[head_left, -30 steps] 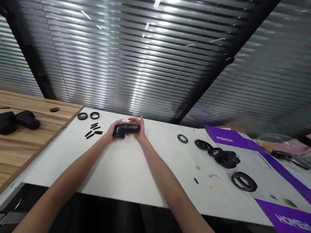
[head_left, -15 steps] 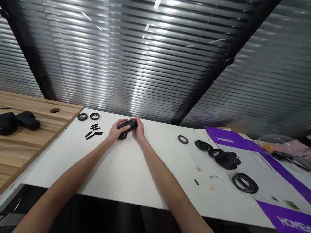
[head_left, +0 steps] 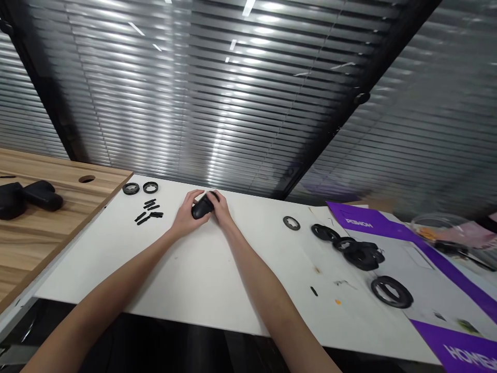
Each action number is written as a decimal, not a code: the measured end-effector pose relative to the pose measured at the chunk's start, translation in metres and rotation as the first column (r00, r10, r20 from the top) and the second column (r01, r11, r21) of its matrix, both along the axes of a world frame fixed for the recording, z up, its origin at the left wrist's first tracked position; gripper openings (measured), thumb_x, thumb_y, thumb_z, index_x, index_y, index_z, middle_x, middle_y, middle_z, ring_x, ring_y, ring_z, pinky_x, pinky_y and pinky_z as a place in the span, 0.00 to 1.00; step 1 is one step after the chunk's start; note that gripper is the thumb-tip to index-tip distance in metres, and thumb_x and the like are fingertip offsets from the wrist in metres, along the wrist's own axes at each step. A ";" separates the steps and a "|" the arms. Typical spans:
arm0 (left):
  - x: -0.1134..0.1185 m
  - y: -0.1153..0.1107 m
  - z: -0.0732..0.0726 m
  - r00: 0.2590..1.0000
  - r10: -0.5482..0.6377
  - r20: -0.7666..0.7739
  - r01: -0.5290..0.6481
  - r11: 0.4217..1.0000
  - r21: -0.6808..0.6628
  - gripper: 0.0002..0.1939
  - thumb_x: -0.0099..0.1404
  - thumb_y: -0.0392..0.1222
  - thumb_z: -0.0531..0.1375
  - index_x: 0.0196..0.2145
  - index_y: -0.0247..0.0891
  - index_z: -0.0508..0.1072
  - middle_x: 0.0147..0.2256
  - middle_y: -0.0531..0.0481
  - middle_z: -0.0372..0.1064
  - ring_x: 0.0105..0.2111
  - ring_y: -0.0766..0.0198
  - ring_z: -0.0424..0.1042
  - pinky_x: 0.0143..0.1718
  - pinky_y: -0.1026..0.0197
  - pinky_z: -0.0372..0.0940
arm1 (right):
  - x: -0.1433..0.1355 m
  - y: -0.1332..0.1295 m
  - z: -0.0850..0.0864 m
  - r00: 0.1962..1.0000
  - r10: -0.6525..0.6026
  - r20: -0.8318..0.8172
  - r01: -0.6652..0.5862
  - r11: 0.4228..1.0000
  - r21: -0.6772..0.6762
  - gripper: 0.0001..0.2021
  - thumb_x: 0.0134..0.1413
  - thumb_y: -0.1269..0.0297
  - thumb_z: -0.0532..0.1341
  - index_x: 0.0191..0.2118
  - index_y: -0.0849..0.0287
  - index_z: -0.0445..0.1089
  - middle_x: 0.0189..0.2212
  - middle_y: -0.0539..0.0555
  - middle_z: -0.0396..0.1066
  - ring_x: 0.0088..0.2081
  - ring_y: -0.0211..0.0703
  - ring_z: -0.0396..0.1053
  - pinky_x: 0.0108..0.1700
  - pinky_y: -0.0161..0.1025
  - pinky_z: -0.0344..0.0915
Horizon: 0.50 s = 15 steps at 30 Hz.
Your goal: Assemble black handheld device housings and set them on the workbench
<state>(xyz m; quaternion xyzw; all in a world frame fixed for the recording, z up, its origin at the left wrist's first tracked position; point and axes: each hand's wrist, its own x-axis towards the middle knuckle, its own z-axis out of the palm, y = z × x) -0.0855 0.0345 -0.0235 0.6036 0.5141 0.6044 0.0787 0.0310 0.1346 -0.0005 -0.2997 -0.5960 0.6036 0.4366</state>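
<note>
Your left hand (head_left: 185,217) and right hand (head_left: 222,208) are both gripping the black device (head_left: 202,207), near the middle of the frame. You have just turned it; the handling seems unfinished.

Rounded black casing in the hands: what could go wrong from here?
It might slip: the rounded black casing is held between the left hand and right hand, and its rounded surface may give little grip.

The loose black strips lie just to the left of the left hand, so a sideways sweep could scatter them.

The small black piece lies loose to the right of the right forearm; an outward elbow swing might knock it away.
</note>
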 end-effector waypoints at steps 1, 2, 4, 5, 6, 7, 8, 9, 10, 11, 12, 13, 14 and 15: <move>0.000 0.000 0.000 1.000 -0.008 -0.012 0.008 1.000 0.016 0.32 0.61 0.40 0.67 0.62 0.46 0.65 0.61 0.42 0.65 0.46 0.58 0.73 0.47 0.53 0.72 | 0.000 0.000 0.001 1.000 -0.007 -0.010 0.006 1.000 -0.012 0.25 0.42 0.40 0.72 0.28 0.54 0.62 0.25 0.46 0.59 0.29 0.37 0.57 0.27 0.33 0.54; -0.001 0.000 0.001 1.000 -0.016 -0.021 0.017 0.999 0.030 0.32 0.62 0.40 0.66 0.62 0.46 0.66 0.61 0.41 0.65 0.47 0.57 0.73 0.47 0.53 0.72 | 0.000 0.000 0.001 1.000 -0.015 -0.022 0.014 0.999 -0.030 0.25 0.42 0.40 0.72 0.28 0.54 0.63 0.24 0.46 0.59 0.28 0.37 0.57 0.26 0.33 0.54; -0.001 0.000 0.002 0.999 -0.031 -0.035 0.033 0.998 0.051 0.31 0.62 0.40 0.66 0.62 0.46 0.66 0.60 0.41 0.66 0.51 0.55 0.73 0.48 0.53 0.72 | -0.001 0.001 0.002 0.998 -0.037 -0.048 0.033 0.996 -0.081 0.26 0.40 0.39 0.72 0.28 0.54 0.63 0.24 0.46 0.59 0.27 0.37 0.57 0.25 0.33 0.53; -0.001 0.000 0.003 0.998 -0.038 -0.040 0.040 0.997 0.059 0.30 0.62 0.39 0.66 0.61 0.46 0.67 0.60 0.41 0.66 0.53 0.54 0.72 0.48 0.53 0.72 | -0.002 0.002 0.001 0.997 -0.051 -0.057 0.044 0.993 -0.110 0.26 0.39 0.39 0.72 0.27 0.54 0.63 0.23 0.46 0.58 0.26 0.36 0.56 0.23 0.33 0.52; -0.001 0.000 0.003 0.998 -0.045 -0.043 0.047 0.997 0.066 0.30 0.62 0.39 0.66 0.61 0.46 0.67 0.60 0.41 0.66 0.54 0.53 0.72 0.49 0.53 0.72 | -0.002 0.003 0.001 0.996 -0.063 -0.062 0.053 0.989 -0.140 0.27 0.38 0.38 0.73 0.27 0.54 0.62 0.22 0.45 0.57 0.25 0.36 0.55 0.22 0.34 0.49; -0.001 0.000 0.003 0.998 -0.052 -0.044 0.055 0.996 0.070 0.30 0.62 0.39 0.66 0.61 0.46 0.67 0.60 0.41 0.66 0.54 0.53 0.72 0.49 0.53 0.72 | -0.002 0.004 0.001 0.995 -0.070 -0.065 0.059 0.985 -0.165 0.28 0.38 0.37 0.73 0.26 0.54 0.61 0.21 0.45 0.56 0.23 0.35 0.53 0.21 0.34 0.46; -0.001 0.000 0.003 0.997 -0.059 -0.044 0.062 0.996 0.070 0.30 0.62 0.39 0.66 0.61 0.46 0.67 0.60 0.41 0.66 0.54 0.53 0.72 0.48 0.53 0.72 | -0.002 0.006 0.000 0.995 -0.072 -0.067 0.058 0.981 -0.184 0.29 0.37 0.37 0.73 0.26 0.53 0.60 0.20 0.44 0.54 0.22 0.34 0.50 0.20 0.34 0.44; -0.001 0.001 0.003 0.997 -0.066 -0.044 0.069 0.995 0.068 0.30 0.62 0.39 0.66 0.61 0.46 0.67 0.60 0.41 0.66 0.54 0.53 0.72 0.47 0.53 0.72 | -0.002 0.007 -0.001 0.995 -0.067 -0.068 0.053 0.980 -0.192 0.29 0.38 0.36 0.73 0.25 0.53 0.59 0.19 0.44 0.53 0.21 0.34 0.48 0.19 0.35 0.41; -0.001 0.001 0.002 0.997 -0.071 -0.043 0.074 0.995 0.066 0.30 0.62 0.40 0.66 0.61 0.46 0.67 0.60 0.41 0.65 0.54 0.53 0.72 0.47 0.53 0.72 | -0.002 0.007 -0.002 0.996 -0.063 -0.069 0.048 0.980 -0.192 0.29 0.38 0.36 0.72 0.25 0.53 0.59 0.19 0.43 0.52 0.20 0.33 0.47 0.19 0.35 0.40; -0.001 0.001 0.002 0.996 -0.073 -0.042 0.075 0.995 0.061 0.30 0.62 0.40 0.66 0.61 0.46 0.67 0.61 0.41 0.65 0.54 0.53 0.72 0.47 0.53 0.72 | -0.003 0.007 -0.002 0.996 -0.060 -0.069 0.047 0.982 -0.183 0.29 0.39 0.35 0.72 0.25 0.53 0.59 0.19 0.43 0.51 0.20 0.33 0.46 0.19 0.36 0.39; -0.001 0.001 0.001 0.997 -0.070 -0.042 0.072 0.996 0.053 0.30 0.62 0.40 0.66 0.61 0.46 0.67 0.61 0.41 0.65 0.55 0.53 0.72 0.47 0.53 0.72 | -0.003 0.007 -0.003 0.996 -0.059 -0.069 0.047 0.985 -0.165 0.29 0.40 0.35 0.71 0.26 0.53 0.59 0.19 0.43 0.52 0.21 0.34 0.47 0.19 0.35 0.41; -0.001 0.001 0.001 0.997 -0.063 -0.043 0.065 0.997 0.045 0.30 0.62 0.40 0.66 0.61 0.46 0.67 0.61 0.41 0.65 0.55 0.52 0.72 0.48 0.53 0.72 | -0.003 0.006 -0.004 0.996 -0.053 -0.066 0.043 0.990 -0.134 0.28 0.41 0.36 0.71 0.27 0.53 0.61 0.20 0.44 0.54 0.21 0.34 0.49 0.20 0.35 0.43; 0.000 0.001 0.001 0.998 -0.053 -0.045 0.054 0.998 0.038 0.30 0.62 0.39 0.66 0.61 0.47 0.67 0.61 0.41 0.65 0.56 0.52 0.72 0.49 0.52 0.72 | -0.004 0.005 -0.005 0.997 -0.041 -0.059 0.036 0.995 -0.091 0.26 0.42 0.37 0.71 0.28 0.54 0.62 0.22 0.45 0.56 0.23 0.35 0.52 0.21 0.35 0.47; 0.000 0.001 0.001 0.998 -0.040 -0.049 0.041 0.999 0.032 0.30 0.62 0.39 0.66 0.62 0.47 0.67 0.61 0.41 0.65 0.58 0.51 0.72 0.50 0.52 0.72 | -0.004 0.003 -0.005 0.999 -0.025 -0.048 0.024 0.999 -0.038 0.25 0.44 0.38 0.71 0.29 0.54 0.64 0.23 0.46 0.59 0.25 0.36 0.56 0.23 0.34 0.51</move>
